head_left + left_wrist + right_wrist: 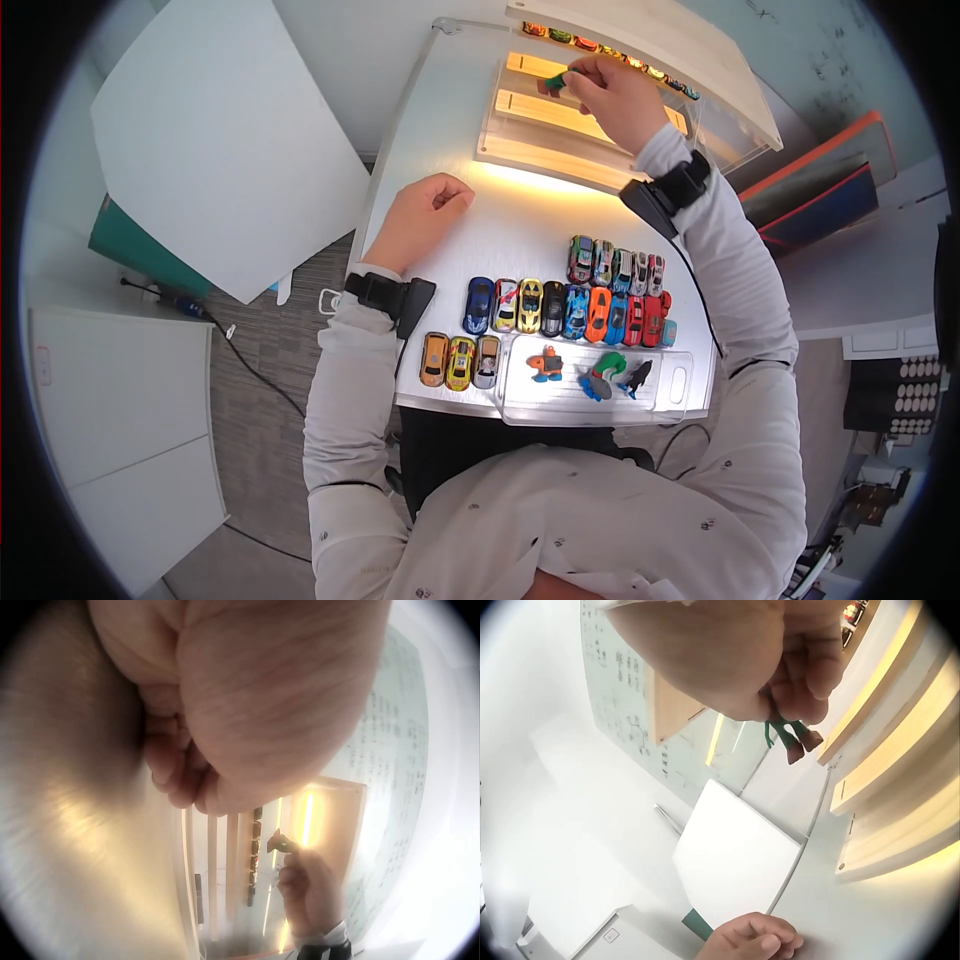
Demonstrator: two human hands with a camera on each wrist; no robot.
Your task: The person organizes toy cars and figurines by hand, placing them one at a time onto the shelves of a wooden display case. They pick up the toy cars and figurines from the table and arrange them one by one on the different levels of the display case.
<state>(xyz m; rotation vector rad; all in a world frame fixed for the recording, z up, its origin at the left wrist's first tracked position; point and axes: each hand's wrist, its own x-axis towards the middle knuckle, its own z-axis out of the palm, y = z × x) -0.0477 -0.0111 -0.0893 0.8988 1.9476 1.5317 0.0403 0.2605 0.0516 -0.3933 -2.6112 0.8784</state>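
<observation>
My right hand (622, 100) pinches a small green toy figure (786, 736) with brown feet between thumb and fingers. The figure hangs over the lower steps of a lit wooden display shelf (550, 160); its upper part is hidden by my fingers in the right wrist view. A row of toy cars (586, 44) stands along the shelf's upper step, just beyond that hand. My left hand (422, 218) rests on the table left of the shelf, fingers loosely curled, with nothing in it.
Rows of toy cars (552, 306) stand on the white table (440, 130) nearer my body. At the front edge lies a clear plastic tray (510, 400) with an orange toy (546, 366), a green-and-blue toy (606, 374) and a black toy (638, 378). A pale top board (680, 50) overhangs the shelf.
</observation>
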